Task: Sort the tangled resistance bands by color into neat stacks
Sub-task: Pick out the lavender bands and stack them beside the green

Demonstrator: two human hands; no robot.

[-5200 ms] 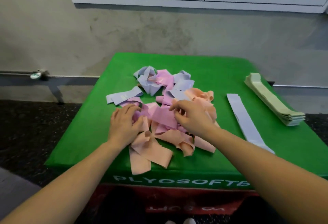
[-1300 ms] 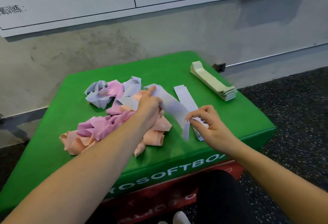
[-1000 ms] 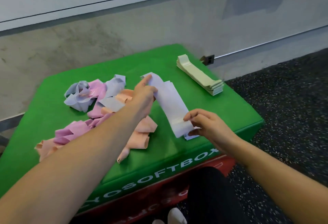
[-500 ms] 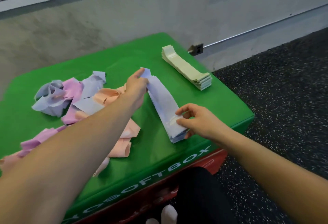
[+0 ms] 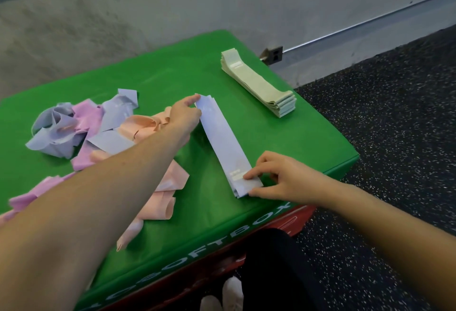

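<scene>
You work in a gym: speckled black rubber flooring (image 5: 385, 138) fills the right of the frame, a green soft plyo box (image 5: 172, 69) sits centre, resistance bands (image 5: 259, 83) stacked on it.

lavender band (image 5: 223, 141) pulled from tangle, now laid flat on lavender stack, both hands at its ends

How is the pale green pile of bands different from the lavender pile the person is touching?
The pale green stack is thicker, with many layers, while the lavender stack shows only a few. The green one sits untouched toward the box's far right corner; the lavender one lies nearer, with the left hand at its far end and the right hand at its near end. Both lie flat and straight on the green box.
</scene>
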